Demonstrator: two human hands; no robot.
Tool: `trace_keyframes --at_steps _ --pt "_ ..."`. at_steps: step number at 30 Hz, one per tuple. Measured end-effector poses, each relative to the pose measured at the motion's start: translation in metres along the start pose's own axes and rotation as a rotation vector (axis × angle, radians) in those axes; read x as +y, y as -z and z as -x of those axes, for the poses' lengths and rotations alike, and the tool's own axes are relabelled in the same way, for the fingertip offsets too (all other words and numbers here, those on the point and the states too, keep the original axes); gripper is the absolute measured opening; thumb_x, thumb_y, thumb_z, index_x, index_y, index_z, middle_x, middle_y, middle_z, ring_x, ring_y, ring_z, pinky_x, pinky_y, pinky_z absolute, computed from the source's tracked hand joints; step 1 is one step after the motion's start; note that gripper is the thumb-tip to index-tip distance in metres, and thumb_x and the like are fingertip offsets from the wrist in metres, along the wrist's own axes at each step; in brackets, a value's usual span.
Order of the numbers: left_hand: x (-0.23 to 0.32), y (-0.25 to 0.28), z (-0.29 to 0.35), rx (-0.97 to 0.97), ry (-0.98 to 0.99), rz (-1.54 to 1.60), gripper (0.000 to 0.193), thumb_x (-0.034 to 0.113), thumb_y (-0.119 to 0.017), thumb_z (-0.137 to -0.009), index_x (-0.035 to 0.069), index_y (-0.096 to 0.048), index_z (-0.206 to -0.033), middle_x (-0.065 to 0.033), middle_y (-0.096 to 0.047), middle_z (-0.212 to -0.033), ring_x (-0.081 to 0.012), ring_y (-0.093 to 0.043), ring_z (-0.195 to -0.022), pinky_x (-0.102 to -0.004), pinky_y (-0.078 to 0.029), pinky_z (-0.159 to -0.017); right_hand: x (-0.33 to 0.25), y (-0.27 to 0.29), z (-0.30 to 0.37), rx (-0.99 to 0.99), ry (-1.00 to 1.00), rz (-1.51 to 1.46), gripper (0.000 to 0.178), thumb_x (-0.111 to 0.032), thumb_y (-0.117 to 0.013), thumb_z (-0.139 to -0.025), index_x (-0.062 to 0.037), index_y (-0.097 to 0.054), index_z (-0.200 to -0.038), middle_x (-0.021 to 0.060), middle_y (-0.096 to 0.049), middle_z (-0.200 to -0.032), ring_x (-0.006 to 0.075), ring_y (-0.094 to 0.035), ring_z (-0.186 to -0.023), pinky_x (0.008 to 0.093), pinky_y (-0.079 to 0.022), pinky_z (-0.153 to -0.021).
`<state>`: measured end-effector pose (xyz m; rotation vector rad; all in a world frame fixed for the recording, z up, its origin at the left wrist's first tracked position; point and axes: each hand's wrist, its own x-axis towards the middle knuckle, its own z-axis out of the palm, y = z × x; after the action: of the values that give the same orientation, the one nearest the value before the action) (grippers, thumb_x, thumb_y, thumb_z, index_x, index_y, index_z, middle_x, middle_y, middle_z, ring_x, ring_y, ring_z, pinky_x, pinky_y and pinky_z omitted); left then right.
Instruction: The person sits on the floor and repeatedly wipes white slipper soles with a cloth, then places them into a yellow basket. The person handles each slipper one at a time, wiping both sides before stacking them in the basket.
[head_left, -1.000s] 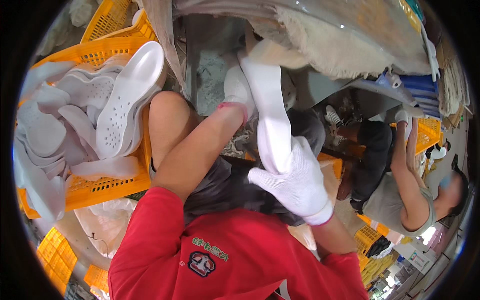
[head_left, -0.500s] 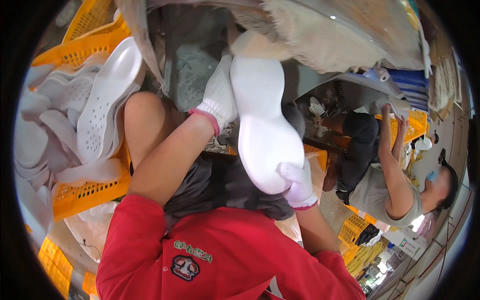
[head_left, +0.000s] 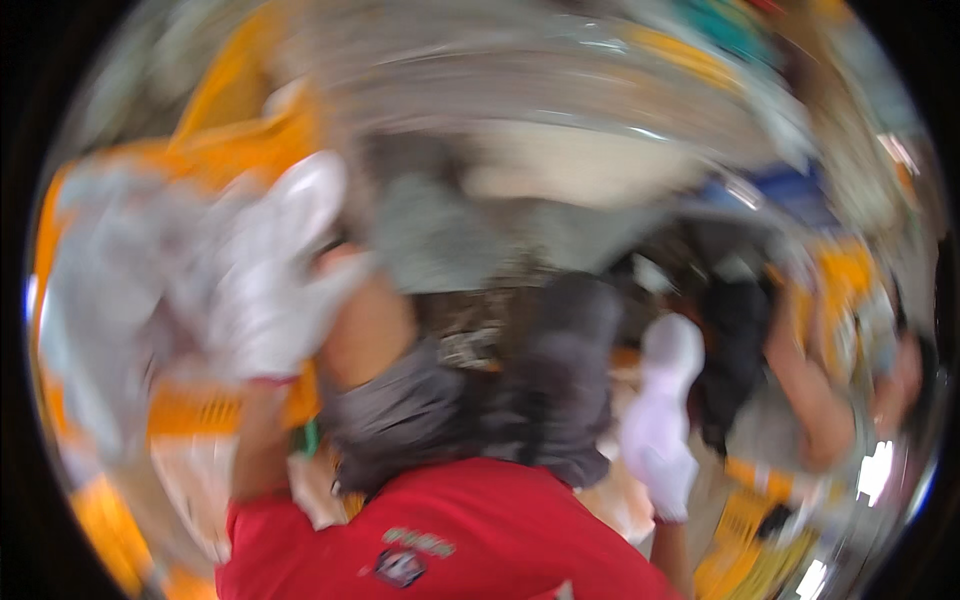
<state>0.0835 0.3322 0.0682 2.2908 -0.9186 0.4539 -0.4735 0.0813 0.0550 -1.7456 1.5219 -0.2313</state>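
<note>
The view is smeared by motion. My right hand (head_left: 660,475), in a white glove, is closed on the heel end of a white shoe sole (head_left: 672,355), held roughly upright at my right side. My left hand (head_left: 270,310), also white-gloved, is over the near right part of an orange basket (head_left: 180,410), its thumb stretched away from the blurred fingers. Just past those fingers shows another white sole (head_left: 315,190). Whether they touch it is too blurred to tell. Heaped white soles (head_left: 100,290) fill the basket.
A grey surface (head_left: 430,235) lies ahead, below plastic-covered material (head_left: 500,80). My knees are between my hands. At the right another person (head_left: 800,410) sits near an orange basket (head_left: 845,280). More orange crates (head_left: 735,530) stand low at the right.
My left hand has let go of the sole and swung left to the basket. My right hand has carried the sole down and to the right. The view has shifted.
</note>
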Motion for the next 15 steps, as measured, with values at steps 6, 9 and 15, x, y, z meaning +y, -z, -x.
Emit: trace_keyframes --at_steps 6,9,15 --pt "-0.111 -0.068 -0.003 -0.448 0.045 -0.226 0.039 0.027 -0.086 -0.085 0.007 -0.077 -0.117 -0.0149 -0.076 -0.109 -0.038 -0.072 -0.1 -0.0465 -0.057 -0.092 0.098 -0.05 0.056 -0.283 -0.172 0.767 0.05 -0.037 -0.067 -0.099 -0.0048 -0.065 -0.137 0.0214 -0.079 -0.105 0.0414 -0.078 -0.09 0.0538 -0.061 -0.076" --pt "-0.108 -0.07 -0.002 -0.454 0.018 -0.209 0.038 0.025 -0.086 -0.084 0.006 -0.078 -0.115 -0.0152 -0.077 -0.109 -0.0383 -0.072 -0.099 -0.0468 -0.057 -0.09 0.1 -0.096 0.052 -0.212 -0.12 0.64 0.047 -0.034 -0.065 -0.102 -0.0075 -0.065 -0.141 0.0233 -0.077 -0.119 0.042 -0.076 -0.109 0.05 -0.061 -0.092" --pt "-0.053 0.005 0.03 -0.442 0.061 0.031 0.036 0.022 -0.086 -0.082 0.005 -0.079 -0.112 -0.0156 -0.077 -0.108 -0.039 -0.071 -0.097 -0.0473 -0.056 -0.088 0.039 -0.087 0.03 -0.249 0.179 0.595 0.044 -0.027 -0.058 -0.107 -0.0123 -0.063 -0.148 0.0232 -0.076 -0.119 0.0442 -0.075 -0.106 0.0507 -0.061 -0.092"
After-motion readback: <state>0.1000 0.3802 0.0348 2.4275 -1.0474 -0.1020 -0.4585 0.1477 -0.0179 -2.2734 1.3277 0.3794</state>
